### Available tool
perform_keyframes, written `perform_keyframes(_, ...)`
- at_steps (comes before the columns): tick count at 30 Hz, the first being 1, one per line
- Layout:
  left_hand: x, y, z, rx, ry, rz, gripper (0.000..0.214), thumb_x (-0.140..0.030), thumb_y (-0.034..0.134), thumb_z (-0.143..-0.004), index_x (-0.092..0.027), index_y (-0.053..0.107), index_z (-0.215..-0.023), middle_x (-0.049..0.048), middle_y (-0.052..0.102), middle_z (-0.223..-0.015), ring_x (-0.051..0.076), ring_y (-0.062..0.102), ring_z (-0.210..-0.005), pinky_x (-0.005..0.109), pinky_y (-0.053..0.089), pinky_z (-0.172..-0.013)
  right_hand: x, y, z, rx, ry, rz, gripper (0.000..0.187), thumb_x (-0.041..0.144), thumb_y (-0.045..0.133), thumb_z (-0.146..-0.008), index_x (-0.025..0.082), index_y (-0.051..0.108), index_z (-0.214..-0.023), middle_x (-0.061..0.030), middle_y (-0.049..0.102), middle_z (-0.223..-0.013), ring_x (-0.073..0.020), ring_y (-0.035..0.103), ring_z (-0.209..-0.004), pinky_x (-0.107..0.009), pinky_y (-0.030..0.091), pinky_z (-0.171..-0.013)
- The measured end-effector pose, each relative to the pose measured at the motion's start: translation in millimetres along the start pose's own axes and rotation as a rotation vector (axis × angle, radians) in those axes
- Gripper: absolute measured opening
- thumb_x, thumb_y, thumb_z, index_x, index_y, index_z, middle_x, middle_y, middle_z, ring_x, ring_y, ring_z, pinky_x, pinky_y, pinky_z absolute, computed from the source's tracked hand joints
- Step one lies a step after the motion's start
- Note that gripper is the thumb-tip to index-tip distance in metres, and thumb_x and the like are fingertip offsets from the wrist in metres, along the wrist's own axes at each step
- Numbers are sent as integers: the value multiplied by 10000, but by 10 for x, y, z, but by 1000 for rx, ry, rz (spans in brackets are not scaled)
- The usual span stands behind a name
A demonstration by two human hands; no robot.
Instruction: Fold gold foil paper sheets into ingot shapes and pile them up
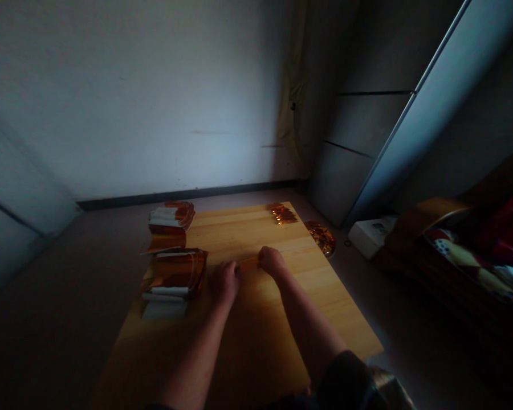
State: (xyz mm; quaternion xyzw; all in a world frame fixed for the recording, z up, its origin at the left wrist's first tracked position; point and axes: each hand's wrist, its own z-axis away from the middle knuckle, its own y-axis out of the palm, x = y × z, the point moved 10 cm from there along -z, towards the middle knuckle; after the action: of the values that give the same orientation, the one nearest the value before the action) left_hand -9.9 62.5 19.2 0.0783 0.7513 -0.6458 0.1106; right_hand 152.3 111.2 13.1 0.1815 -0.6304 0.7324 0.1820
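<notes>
Over the middle of the wooden table, my left hand (226, 280) and my right hand (271, 260) are closed on opposite ends of a thin orange-gold paper strip (250, 263). It spans the gap between them, and its exact folds are too dim to make out. To the left of my left hand lies a stack of shiny orange foil paper (177, 270) with white edges. A second stack of foil sheets (179, 215) sits behind it at the table's far left. Several folded gold foil pieces (283, 213) lie near the far right corner.
The wooden table (325, 296) stands before a pale wall (175, 114). On the floor past its right edge is a heap of shiny gold pieces (322, 237). Farther right are a white box (370, 236), a tall cabinet (367, 119) and a wooden seat arm (444, 213) with cloths.
</notes>
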Motion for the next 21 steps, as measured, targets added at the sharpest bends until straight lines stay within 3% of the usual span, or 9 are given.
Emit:
perform_keyframes(9,-12,-50,25,-11,21,49,207,-223,499,-823,-235,678,-927,49,656,-928,190,579,-895,289,404,-753,-117,-102,-38,-81,-17,-24,176,99,609,-682,173,689,-820,-56,701,-844,-150,616,-773,-199,397,-635)
perform_keyframes(16,-27,-48,31,-41,35,66,206,-205,501,-815,-229,673,-925,45,657,-917,187,582,-909,290,414,-784,-549,-467,27,-253,80,-47,207,95,539,-691,173,682,-819,-62,697,-822,-162,615,-749,-217,404,-634)
perform_keyframes(19,-23,-36,32,-52,50,57,220,-215,491,-819,-227,674,-940,49,656,-921,193,581,-902,297,414,-774,-371,-560,93,-338,-10,-207,262,95,524,-683,184,677,-877,-33,698,-844,-145,616,-764,-208,426,-667)
perform_keyframes(21,-12,-31,32,-50,45,55,226,-217,490,-818,-227,676,-946,48,656,-920,190,580,-899,295,411,-778,-54,-425,92,-262,-147,-322,245,117,528,-696,185,678,-877,-13,699,-821,-129,616,-736,-193,433,-655)
